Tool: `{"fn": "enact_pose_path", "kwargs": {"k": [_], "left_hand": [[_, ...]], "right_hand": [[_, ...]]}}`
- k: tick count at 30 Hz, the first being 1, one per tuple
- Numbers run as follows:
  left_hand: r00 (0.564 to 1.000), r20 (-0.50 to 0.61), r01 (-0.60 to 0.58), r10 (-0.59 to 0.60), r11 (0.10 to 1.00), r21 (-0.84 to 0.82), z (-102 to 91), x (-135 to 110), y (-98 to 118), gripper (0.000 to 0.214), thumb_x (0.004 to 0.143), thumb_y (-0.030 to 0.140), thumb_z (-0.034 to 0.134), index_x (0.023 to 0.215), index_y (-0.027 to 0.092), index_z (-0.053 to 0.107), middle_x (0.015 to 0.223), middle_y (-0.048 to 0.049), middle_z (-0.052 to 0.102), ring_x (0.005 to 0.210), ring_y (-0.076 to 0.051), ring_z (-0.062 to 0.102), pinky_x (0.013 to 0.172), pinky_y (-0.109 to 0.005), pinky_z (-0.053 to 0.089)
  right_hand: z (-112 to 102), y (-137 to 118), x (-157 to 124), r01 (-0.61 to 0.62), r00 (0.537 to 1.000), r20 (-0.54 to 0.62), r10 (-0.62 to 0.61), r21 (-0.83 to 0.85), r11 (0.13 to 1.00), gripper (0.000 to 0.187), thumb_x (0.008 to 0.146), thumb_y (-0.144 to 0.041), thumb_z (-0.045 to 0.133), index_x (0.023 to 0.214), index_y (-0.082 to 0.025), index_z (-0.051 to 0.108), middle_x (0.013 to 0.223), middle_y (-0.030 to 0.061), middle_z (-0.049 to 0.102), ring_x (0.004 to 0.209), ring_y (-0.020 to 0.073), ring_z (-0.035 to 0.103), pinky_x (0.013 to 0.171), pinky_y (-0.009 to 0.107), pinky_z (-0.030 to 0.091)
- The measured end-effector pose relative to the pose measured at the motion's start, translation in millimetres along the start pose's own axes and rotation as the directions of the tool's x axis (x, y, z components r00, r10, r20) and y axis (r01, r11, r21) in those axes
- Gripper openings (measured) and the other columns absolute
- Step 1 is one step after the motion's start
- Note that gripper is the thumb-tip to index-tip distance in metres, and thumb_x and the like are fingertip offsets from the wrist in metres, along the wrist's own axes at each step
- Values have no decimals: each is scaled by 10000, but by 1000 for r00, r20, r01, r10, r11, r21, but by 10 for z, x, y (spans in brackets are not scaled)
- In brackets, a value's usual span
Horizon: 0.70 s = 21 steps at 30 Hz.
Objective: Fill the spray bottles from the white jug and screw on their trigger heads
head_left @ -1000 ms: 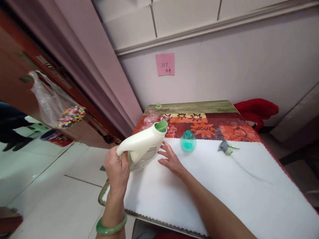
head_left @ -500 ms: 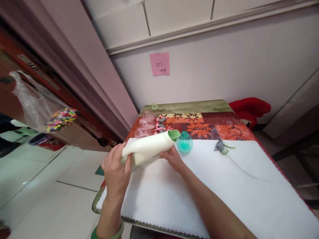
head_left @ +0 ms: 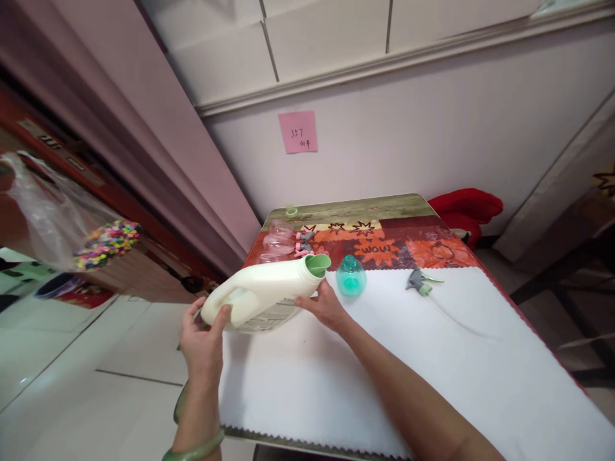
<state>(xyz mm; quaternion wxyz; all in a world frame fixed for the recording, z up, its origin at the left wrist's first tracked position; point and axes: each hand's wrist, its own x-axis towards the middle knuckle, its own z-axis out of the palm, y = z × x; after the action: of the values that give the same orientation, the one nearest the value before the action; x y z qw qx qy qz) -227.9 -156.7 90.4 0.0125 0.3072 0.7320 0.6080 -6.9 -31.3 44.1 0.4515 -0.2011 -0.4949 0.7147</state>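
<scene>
Both hands hold a large cream detergent bottle [head_left: 262,288] above the table, lying nearly on its side with its green pouring spout [head_left: 318,262] toward the right. My left hand [head_left: 204,336] is closed around its base end. Under the neck, my right hand [head_left: 327,306] grips the bottle, some fingers hidden behind it. Just right of the spout, apart from it, a clear teal spray bottle [head_left: 352,278] stands upright without its top. Farther right lies a grey and green trigger sprayer [head_left: 419,283] with a long thin tube.
Pink clear bottles [head_left: 278,242] and pink-grey sprayer tops [head_left: 303,243] lie at the table's back left, near a green cap [head_left: 291,211]. A white cloth [head_left: 432,365] covers the front. A plastic bag of colourful pieces [head_left: 108,244] hangs at left.
The detergent bottle has drawn back left, away from the teal bottle, and its label side shows more. My left hand has shifted toward its base. The camera view has moved slightly.
</scene>
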Motion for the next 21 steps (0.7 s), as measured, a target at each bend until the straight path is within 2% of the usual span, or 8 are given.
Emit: {"fn": "enact_pose_path", "kwargs": {"k": [2, 5, 6, 8, 10, 11, 15, 21], "left_hand": [[992, 47, 125, -118, 972, -201, 54, 45, -95, 831, 596, 596, 828, 1286, 208, 575, 1163, -101, 646, 1055, -276, 632, 942, -469, 527], [977, 145, 194, -153, 922, -334, 157, 9, -175, 874, 619, 824, 660, 1250, 221, 614, 1179, -129, 676, 1107, -320, 637, 953, -495, 520], [967, 193, 235, -169, 885, -402, 199, -30, -187, 900, 631, 892, 570, 1228, 222, 638, 1191, -141, 684, 1142, -340, 628, 961, -508, 514], [932, 296, 347, -208, 744, -571, 294, -127, -196, 952, 640, 954, 459, 1227, 232, 662, 1245, -153, 685, 1231, -376, 585, 998, -543, 483], [922, 320, 382, -217, 636, -670, 386, -214, -187, 950, 662, 952, 439, 1266, 252, 659, 1311, -141, 669, 1298, -386, 540, 1030, -557, 458], [927, 309, 373, -213, 619, -691, 424, -245, -176, 941, 679, 944, 433, 1283, 258, 655, 1335, -134, 660, 1317, -384, 527, 1037, -554, 454], [943, 278, 327, -183, 669, -668, 474, -284, -76, 892, 739, 896, 441, 1303, 237, 650, 1349, -134, 657, 1325, -380, 527, 1044, -533, 462], [974, 219, 185, -62, 777, -602, 361, -266, 195, 788, 803, 827, 447, 1302, 253, 653, 1344, -89, 666, 1325, -366, 536, 1077, -514, 459]], "right_hand": [[28, -47, 23, 9, 1000, 19, -8, -30, 1000, 777, 642, -401, 886, 1323, -270, 534, 1238, 74, 686, 1144, 267, 628, 803, 366, 617], [39, -78, 45, 28, 999, 33, -27, -43, 999, 766, 648, -413, 878, 1321, -270, 541, 1233, 76, 685, 1143, 270, 627, 801, 372, 617], [35, -74, 49, 31, 999, 32, -30, -42, 999, 756, 656, -416, 872, 1320, -267, 542, 1235, 79, 682, 1150, 271, 623, 805, 372, 615], [21, -52, 54, 36, 999, 28, -35, -47, 998, 734, 671, -423, 861, 1313, -259, 546, 1240, 84, 677, 1161, 274, 617, 813, 375, 610], [10, -30, 55, 47, 998, 30, -46, -45, 998, 706, 682, -427, 853, 1298, -256, 552, 1252, 83, 673, 1165, 275, 614, 828, 380, 603], [8, -24, 54, 57, 998, 33, -56, -38, 998, 688, 690, -425, 849, 1289, -256, 555, 1257, 82, 673, 1162, 273, 617, 844, 384, 597], [21, -43, 46, 94, 995, 12, -94, -8, 996, 623, 752, -442, 808, 1284, -242, 552, 1275, 83, 675, 1142, 256, 631, 955, 407, 549], [123, -174, 5, 69, 995, -84, -62, 81, 994, 746, 730, -546, 811, 1337, -214, 531, 1284, 105, 682, 1165, 297, 636, 999, 443, 529]]}}
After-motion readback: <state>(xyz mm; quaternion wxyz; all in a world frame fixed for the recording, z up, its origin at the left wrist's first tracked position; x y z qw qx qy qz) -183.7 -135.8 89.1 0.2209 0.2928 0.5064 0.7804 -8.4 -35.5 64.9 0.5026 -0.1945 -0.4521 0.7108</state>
